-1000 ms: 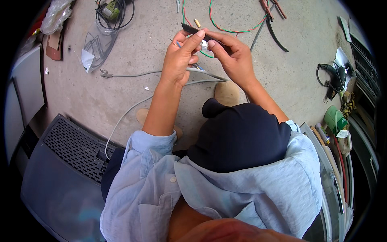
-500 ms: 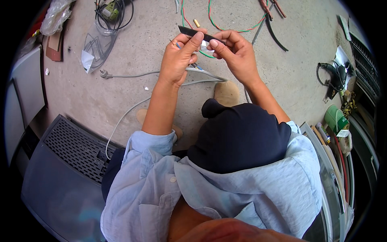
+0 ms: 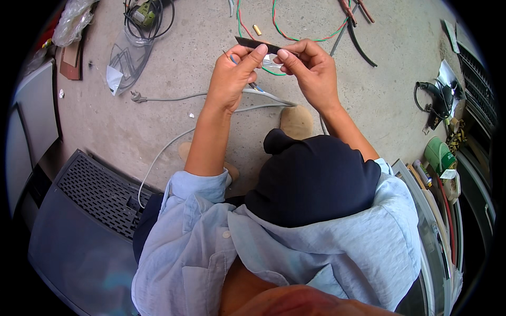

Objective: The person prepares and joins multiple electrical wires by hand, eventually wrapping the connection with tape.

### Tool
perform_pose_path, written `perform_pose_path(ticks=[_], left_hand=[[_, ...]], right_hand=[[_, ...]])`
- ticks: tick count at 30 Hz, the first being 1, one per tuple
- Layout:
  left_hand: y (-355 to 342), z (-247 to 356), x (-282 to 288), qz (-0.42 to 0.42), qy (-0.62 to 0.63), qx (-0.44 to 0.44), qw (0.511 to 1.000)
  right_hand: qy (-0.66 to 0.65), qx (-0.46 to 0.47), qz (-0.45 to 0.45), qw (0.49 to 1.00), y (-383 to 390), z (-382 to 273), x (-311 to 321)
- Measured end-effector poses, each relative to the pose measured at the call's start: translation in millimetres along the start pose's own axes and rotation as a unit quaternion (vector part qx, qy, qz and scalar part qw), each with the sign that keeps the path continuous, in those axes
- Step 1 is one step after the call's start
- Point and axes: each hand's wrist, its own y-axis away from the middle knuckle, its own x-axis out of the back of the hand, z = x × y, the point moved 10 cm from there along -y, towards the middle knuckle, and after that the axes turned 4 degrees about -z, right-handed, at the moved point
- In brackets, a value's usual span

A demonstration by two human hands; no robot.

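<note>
My left hand point(image 3: 229, 81) is closed, with thumb and fingers on a dark flat strip point(image 3: 246, 43), and also holds the end of a grey cable point(image 3: 271, 96) with thin blue wire point(image 3: 232, 58) showing at it. My right hand point(image 3: 315, 79) pinches the right part of the strip between thumb and fingers, close beside my left thumb. A pale, crinkled piece point(image 3: 271, 61) shows under the strip, partly hidden by fingers. Past my hands, a small brass-coloured cylinder point(image 3: 256, 30) lies on the floor near red and green wires point(image 3: 295, 39).
Coiled black cable and green tool point(image 3: 142, 17) lie back left, a grey plug point(image 3: 137, 97) below. A black tool point(image 3: 436, 102) lies right, above a green container point(image 3: 437, 154). Grey panels point(image 3: 39, 105) and a perforated housing point(image 3: 79, 226) flank my left, leaning frames point(image 3: 443, 242) my right.
The dark strip has tilted flatter and moved slightly down. My right hand's fingers have shifted along it, and its thumb sits a little higher on the strip.
</note>
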Motion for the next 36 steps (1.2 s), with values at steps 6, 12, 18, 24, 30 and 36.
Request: perform_pose_path(ticks=[6, 12, 18, 24, 30, 36], left_hand=[[-1.9, -5.9, 3.2, 0.005, -0.017, 0.007, 1.000], [-1.8, -6.7, 2.7, 0.007, -0.048, 0.014, 0.999], [-0.7, -6.6, 0.6, 0.010, -0.071, 0.025, 0.997], [-2.2, -11.9, 2.7, 0.003, -0.089, 0.015, 0.996], [-4.3, -22.9, 91.9, 0.104, 0.001, 0.068, 0.992], [-6.9, -17.8, 54.5, 0.037, 0.130, 0.049, 0.990]], right_hand=[[-0.010, 0.003, 0.007, 1.000, 2.4, 2.2, 0.3], [-0.017, 0.008, 0.030, 0.999, 7.3, 2.0, 3.1], [-0.022, 0.002, 0.044, 0.999, 10.1, 4.3, 6.3], [0.000, 0.008, 0.089, 0.996, 14.7, 1.3, 23.8], [0.046, 0.053, 0.207, 0.976, 7.0, -36.5, 103.0], [0.152, -0.129, 0.090, 0.976, 6.2, 54.5, 109.7]])
